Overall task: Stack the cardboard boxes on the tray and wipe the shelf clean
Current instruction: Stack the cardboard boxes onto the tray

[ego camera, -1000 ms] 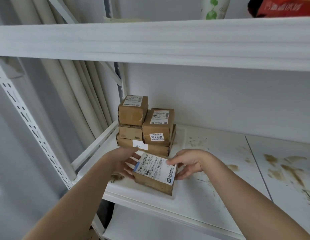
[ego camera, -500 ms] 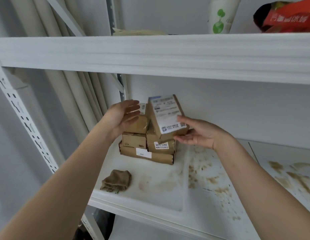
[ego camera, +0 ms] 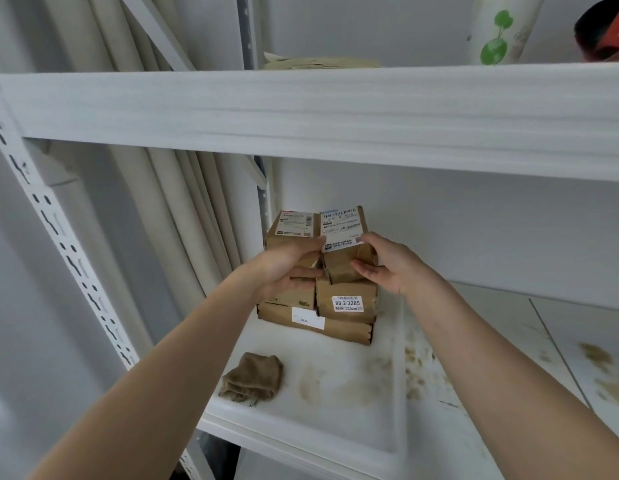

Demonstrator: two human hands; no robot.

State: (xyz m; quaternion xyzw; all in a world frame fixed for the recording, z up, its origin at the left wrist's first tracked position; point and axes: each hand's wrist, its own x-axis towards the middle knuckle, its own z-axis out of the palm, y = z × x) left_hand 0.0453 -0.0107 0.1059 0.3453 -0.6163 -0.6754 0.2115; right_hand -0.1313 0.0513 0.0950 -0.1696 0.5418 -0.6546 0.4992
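A crumpled brown cloth (ego camera: 252, 380) is lying on the near left of the white plastic tray (ego camera: 335, 420). Farther back, the left hand (ego camera: 287, 268) is curling its fingers round the left side of the small brown cardboard box with a white label (ego camera: 344, 242), resting atop the stack of brown cardboard boxes (ego camera: 318, 306) on the tray. The right hand (ego camera: 387, 266) is gripping its right side. Brown stains (ego camera: 595, 355) are marking the white shelf (ego camera: 509, 341) rightward.
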